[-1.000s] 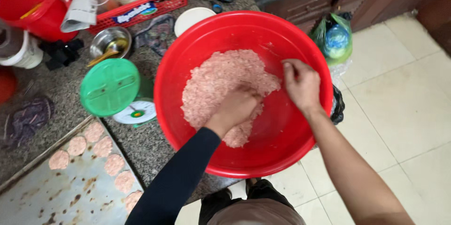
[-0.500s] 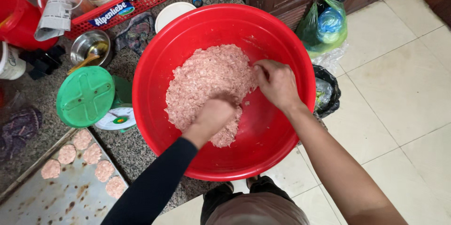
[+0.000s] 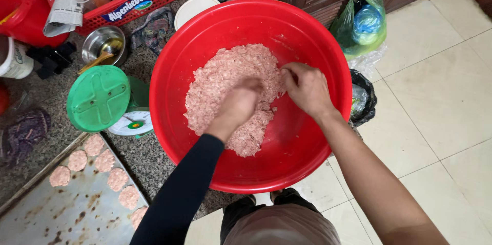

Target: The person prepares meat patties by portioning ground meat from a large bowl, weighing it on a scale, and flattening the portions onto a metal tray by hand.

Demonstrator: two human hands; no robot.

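Head view: large round red plastic basin (image 3: pixel 307 158) on speckled stone tabletop (image 3: pixel 148 160), holding heap of pink minced meat (image 3: pixel 220 78) left of centre. Left hand (image 3: pixel 238 105), black-sleeved, pressed into heap's middle, fingers buried, grip impossible to tell. Right hand (image 3: pixel 306 89) at heap's 3 o'clock edge, fingers curled, pinching meat. At basin's 9 o'clock, round green plastic lid (image 3: pixel 97 98); at 8 o'clock, metal tray (image 3: pixel 77 214) with pink patties (image 3: pixel 105 160).
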